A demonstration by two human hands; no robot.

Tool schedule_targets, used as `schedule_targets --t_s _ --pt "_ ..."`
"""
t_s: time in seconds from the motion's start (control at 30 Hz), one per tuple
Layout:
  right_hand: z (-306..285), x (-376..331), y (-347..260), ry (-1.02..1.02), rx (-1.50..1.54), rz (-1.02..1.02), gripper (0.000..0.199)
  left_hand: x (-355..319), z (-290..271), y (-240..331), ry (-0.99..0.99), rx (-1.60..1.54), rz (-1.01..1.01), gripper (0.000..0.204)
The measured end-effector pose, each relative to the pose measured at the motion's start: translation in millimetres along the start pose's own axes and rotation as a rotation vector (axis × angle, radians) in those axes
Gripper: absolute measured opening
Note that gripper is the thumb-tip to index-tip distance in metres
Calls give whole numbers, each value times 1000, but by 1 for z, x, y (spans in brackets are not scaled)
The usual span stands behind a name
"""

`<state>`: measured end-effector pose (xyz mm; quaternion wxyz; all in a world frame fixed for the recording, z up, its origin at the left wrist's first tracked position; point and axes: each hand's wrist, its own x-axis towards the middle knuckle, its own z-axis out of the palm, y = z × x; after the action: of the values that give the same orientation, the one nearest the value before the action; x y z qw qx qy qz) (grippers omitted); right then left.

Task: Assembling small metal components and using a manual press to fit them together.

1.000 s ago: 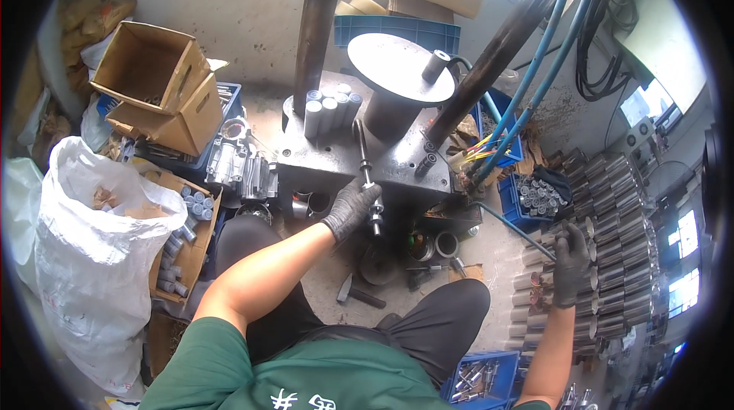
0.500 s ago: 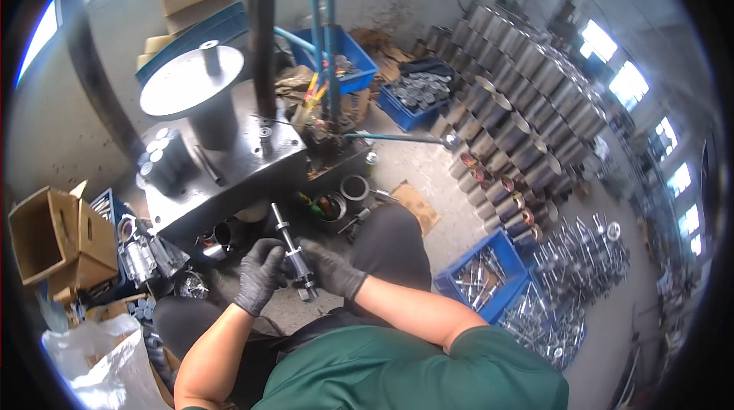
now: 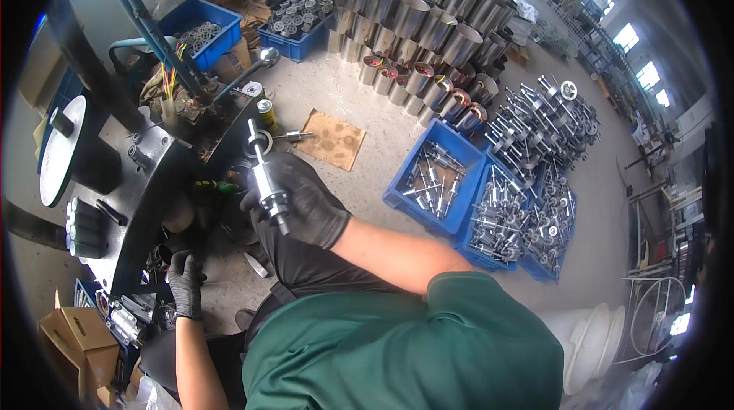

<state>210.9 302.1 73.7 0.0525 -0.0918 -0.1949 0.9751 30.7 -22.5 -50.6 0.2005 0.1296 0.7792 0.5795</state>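
The right hand (image 3: 300, 200) is closed around the metal shaft (image 3: 264, 179), whose long axis points forward, slightly left. The blue bin (image 3: 413, 209) lies rightward. The left hand (image 3: 185, 287), half-open, appears empty.

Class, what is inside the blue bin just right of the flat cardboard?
The blue bin holds loose metal rods with thicker middles. Anything beneath the rods, including parts of the bottom, is covered.
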Motion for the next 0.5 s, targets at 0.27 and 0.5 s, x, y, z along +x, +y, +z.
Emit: schedule_targets --t_s 0.27,0.5 --pt "-163 -97 -98 556 -124 -278 24 -11 13 -16 -126 194 -165 11" --pt "-414 -162 -143 1034 230 -342 16 -25 5 -32 -226 606 -229 23"
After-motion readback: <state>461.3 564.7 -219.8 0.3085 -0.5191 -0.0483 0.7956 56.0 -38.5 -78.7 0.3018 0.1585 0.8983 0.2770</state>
